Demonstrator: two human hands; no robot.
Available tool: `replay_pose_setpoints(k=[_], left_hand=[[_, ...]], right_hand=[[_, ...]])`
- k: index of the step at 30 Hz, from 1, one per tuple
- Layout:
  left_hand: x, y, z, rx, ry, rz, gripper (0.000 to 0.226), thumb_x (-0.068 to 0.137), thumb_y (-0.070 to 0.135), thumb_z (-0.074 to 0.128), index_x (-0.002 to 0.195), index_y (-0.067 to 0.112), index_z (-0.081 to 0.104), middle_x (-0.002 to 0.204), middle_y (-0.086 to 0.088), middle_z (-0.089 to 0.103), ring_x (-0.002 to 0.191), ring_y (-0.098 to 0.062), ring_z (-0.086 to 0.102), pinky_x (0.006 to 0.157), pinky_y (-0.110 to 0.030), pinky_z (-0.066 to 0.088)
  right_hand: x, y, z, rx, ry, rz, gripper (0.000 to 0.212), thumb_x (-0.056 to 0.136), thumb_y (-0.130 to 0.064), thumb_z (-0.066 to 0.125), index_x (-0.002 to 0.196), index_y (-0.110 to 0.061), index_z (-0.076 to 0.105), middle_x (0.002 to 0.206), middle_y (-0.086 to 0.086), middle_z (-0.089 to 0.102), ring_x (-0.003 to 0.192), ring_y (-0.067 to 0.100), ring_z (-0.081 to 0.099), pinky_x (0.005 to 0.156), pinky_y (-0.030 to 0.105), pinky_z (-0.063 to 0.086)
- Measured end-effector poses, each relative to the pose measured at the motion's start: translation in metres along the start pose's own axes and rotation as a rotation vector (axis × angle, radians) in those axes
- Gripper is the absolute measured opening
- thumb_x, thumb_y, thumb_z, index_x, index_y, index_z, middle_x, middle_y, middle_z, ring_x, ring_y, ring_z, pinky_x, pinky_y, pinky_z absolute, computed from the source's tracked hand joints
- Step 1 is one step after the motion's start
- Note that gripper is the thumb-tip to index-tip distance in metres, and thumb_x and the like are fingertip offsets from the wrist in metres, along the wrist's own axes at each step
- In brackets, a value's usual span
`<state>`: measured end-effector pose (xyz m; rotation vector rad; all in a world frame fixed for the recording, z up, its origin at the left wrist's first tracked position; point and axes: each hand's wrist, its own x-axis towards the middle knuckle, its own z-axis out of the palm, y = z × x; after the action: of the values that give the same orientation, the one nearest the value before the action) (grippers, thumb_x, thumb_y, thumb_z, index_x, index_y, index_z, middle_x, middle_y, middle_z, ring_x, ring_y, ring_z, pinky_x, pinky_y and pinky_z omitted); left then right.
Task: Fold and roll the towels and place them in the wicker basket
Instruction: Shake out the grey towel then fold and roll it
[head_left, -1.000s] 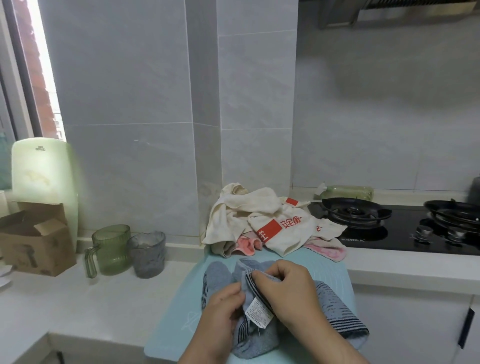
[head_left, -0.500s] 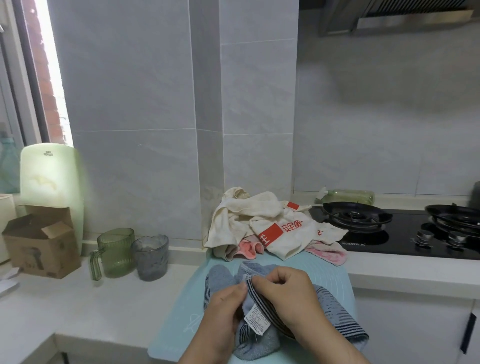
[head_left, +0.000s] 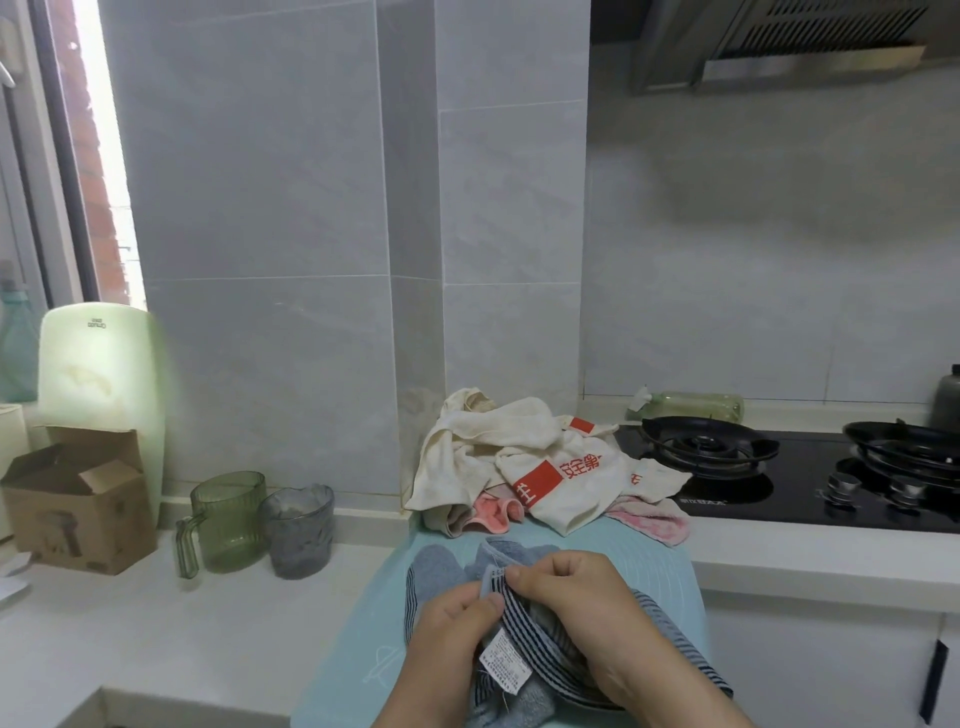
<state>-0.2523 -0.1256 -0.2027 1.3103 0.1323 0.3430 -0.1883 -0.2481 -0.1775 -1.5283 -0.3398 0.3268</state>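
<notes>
The fingertips (head_left: 519, 576) of the right hand (head_left: 576, 608) and the thumb and fingers of the left hand (head_left: 457, 626) pinch the dark-striped hem of a grey-blue towel (head_left: 436, 569). The two grips sit close together, and the hem is raised a little between them. A white care label (head_left: 505, 664) hangs from that hem just below the left thumb. The rest of the towel lies crumpled under and around both hands, on the middle of a teal mat (head_left: 363, 644) spread over the counter (head_left: 156, 623). At the far end of the mat sits a loose pile of more cloth. A cream towel (head_left: 587, 488) with red print lies on top, and a pink towel (head_left: 652, 525) pokes out beneath it at the mat's far right corner. Left of the mat a green mug (head_left: 228, 519) and a grey mug (head_left: 300, 530) stand side by side, just apart from its edge. Further left of the mat is an open cardboard box (head_left: 78, 504). Right of the mat, past its far corner, is a black gas stove (head_left: 779, 488).
</notes>
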Motion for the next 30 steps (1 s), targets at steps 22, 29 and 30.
replay_pose_setpoints(k=[22, 29, 30], left_hand=[[0.032, 0.149, -0.005, -0.084, -0.119, 0.312, 0.044, 0.093, 0.003, 0.036, 0.06, 0.009, 0.065, 0.066, -0.013, 0.059, 0.06, -0.022, 0.06, 0.06, -0.033, 0.05], [0.051, 0.186, -0.021, -0.019, -0.017, 0.331, 0.025, 0.091, 0.007, 0.04, 0.073, 0.005, 0.058, 0.067, -0.013, 0.057, 0.063, -0.025, 0.056, 0.062, -0.036, 0.043], [0.054, 0.191, -0.024, 0.004, 0.025, 0.355, 0.025, 0.092, 0.005, 0.04, 0.073, 0.005, 0.058, 0.066, -0.011, 0.058, 0.062, -0.023, 0.056, 0.061, -0.035, 0.043]], right_hand=[[0.018, -0.076, -0.056, -1.266, -0.259, -0.344, 0.019, 0.088, -0.034, 0.057, 0.1, -0.025, 0.068, 0.121, -0.006, 0.055, 0.112, 0.019, 0.048, 0.096, 0.037, 0.043], [0.02, -0.103, -0.073, -1.284, -0.125, -0.331, 0.03, 0.084, -0.036, 0.063, 0.063, -0.02, 0.048, 0.066, -0.005, 0.044, 0.062, 0.014, 0.042, 0.054, 0.029, 0.031], [0.019, -0.106, -0.075, -1.288, -0.11, -0.341, 0.036, 0.083, -0.035, 0.065, 0.06, -0.019, 0.043, 0.061, -0.004, 0.038, 0.058, 0.013, 0.035, 0.051, 0.029, 0.027]])
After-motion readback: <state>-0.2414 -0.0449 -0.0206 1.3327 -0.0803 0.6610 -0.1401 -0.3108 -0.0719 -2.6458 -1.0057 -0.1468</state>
